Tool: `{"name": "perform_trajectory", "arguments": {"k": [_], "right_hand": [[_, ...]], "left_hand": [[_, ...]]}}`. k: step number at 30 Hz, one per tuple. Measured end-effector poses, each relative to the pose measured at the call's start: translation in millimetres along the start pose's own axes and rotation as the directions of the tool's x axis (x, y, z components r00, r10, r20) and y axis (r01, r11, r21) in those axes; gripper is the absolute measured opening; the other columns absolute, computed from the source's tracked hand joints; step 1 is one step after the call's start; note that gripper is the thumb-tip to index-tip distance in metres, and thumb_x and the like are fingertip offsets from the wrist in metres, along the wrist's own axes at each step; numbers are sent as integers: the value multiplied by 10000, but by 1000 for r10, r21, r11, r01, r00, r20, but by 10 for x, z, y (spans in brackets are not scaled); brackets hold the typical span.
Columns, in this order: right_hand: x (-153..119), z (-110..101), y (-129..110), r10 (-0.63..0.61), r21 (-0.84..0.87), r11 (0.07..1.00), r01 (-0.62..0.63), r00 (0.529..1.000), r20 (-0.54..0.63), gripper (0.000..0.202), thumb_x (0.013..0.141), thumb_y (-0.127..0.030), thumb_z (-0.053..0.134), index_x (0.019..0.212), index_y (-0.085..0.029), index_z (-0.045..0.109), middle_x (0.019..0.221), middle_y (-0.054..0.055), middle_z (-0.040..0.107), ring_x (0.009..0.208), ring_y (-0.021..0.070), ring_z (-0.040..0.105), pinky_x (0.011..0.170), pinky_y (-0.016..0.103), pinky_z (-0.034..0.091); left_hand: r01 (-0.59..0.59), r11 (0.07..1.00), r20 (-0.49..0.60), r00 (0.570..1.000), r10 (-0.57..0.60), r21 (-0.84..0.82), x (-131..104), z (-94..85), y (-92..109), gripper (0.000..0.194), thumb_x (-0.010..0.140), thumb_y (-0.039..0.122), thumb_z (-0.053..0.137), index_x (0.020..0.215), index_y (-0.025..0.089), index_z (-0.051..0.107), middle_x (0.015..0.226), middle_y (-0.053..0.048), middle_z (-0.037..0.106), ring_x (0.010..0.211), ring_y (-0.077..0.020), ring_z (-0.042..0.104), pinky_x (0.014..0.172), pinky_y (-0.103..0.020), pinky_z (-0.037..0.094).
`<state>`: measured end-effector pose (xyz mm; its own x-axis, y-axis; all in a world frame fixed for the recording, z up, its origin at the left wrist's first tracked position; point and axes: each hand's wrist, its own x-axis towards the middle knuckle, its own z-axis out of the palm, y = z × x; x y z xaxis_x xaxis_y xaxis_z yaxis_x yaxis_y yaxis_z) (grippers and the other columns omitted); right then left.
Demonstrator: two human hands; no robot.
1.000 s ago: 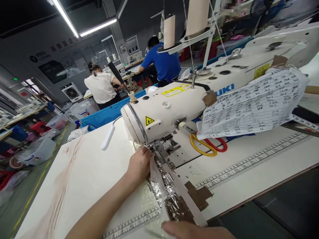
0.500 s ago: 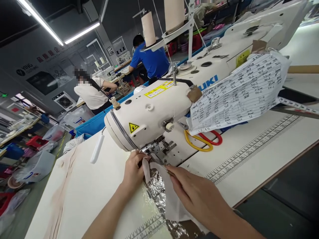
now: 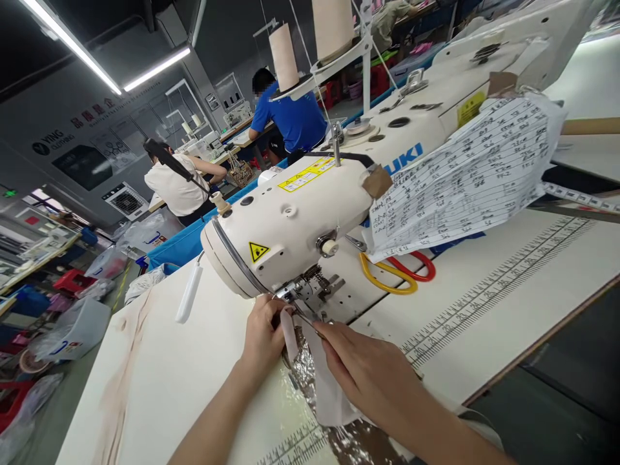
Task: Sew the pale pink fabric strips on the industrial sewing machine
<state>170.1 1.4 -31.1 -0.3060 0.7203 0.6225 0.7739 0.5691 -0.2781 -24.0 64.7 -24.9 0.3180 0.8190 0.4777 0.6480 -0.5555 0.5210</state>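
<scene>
Close to the needle area of a white sewing machine, my left hand is closed, pinching the top edge of a white fabric strip. Under and beside the strip lies shiny silver-brown sequin-like fabric. My right hand is closed on a slim metal tool, apparently tweezers, angled toward the presser foot. This hand also lies over the right side of the white strip. Its lower fingers and the exact meeting point of tweezers and cloth are hidden.
Yellow-handled scissors and a red handle lie right of the needle area. A handwritten sheet hangs on the machine's arm. Printed rulers mark the white table. Thread cones stand above; two people work beyond.
My right hand and the tweezers have shifted slightly left, closer to my left hand. My left hand keeps its pinch on the fabric. The camera view has moved a little.
</scene>
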Motion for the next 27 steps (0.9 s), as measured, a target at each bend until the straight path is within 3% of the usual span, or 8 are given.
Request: {"name": "perform_trajectory", "arguments": {"k": [2, 6, 15, 19, 23, 27], "right_hand": [[-16, 11, 4, -8, -27, 1000, 8, 1000, 13, 357, 985, -127, 273, 1151, -99, 587, 839, 85, 692, 650, 171, 658, 467, 269, 449], [-37, 21, 15, -5, -24, 1000, 5, 1000, 17, 350, 991, -140, 274, 1168, -104, 574, 836, 85, 691, 647, 170, 657, 470, 266, 448], [-19, 4, -14, 10, -45, 999, -10, 1000, -15, 359, 986, -131, 272, 1127, -106, 601, 807, 78, 691, 618, 163, 654, 456, 263, 435], [-25, 45, -17, -3, -134, 991, 7, 1000, 30, 324, 945, -81, 344, 1125, -109, 612, 845, 91, 699, 652, 178, 669, 496, 269, 456], [-39, 52, -18, -25, -194, 981, 28, 999, 20, 356, 895, -21, 345, 1135, -81, 602, 892, 106, 708, 693, 186, 687, 511, 280, 471], [-258, -119, -9, 12, -37, 999, -13, 1000, -29, 326, 925, -79, 322, 1119, -133, 579, 843, 61, 710, 630, 156, 677, 480, 259, 476]], "left_hand": [[7, 1000, 7, 1000, -7, 21, -2, 6, -5, 74, 852, 181, 534, 841, 190, 607, 844, -54, 638, 786, -181, 595, 694, -310, 496], [57, 998, 12, 998, -57, 39, -1, 18, -31, 203, 734, 73, 480, 853, 190, 595, 842, -46, 623, 791, -184, 582, 693, -307, 482], [118, 993, 11, 993, -118, -6, -2, -10, -20, 201, 642, 45, 439, 729, 202, 530, 804, -17, 611, 757, -171, 569, 670, -290, 454], [-15, 999, -9, 1000, 16, 46, -10, 10, -16, 233, 674, 21, 433, 773, 203, 541, 825, -31, 611, 778, -177, 576, 668, -295, 477], [-222, 965, 31, 975, 220, 138, -1, -13, 4, 229, 827, 37, 427, 886, 194, 583, 907, -72, 630, 859, -197, 597, 718, -329, 521], [-250, 963, 149, 961, 234, 102, -6, -124, 72, 221, 905, 81, 435, 977, 189, 614, 977, -98, 632, 910, -200, 608, 773, -355, 553]]}}
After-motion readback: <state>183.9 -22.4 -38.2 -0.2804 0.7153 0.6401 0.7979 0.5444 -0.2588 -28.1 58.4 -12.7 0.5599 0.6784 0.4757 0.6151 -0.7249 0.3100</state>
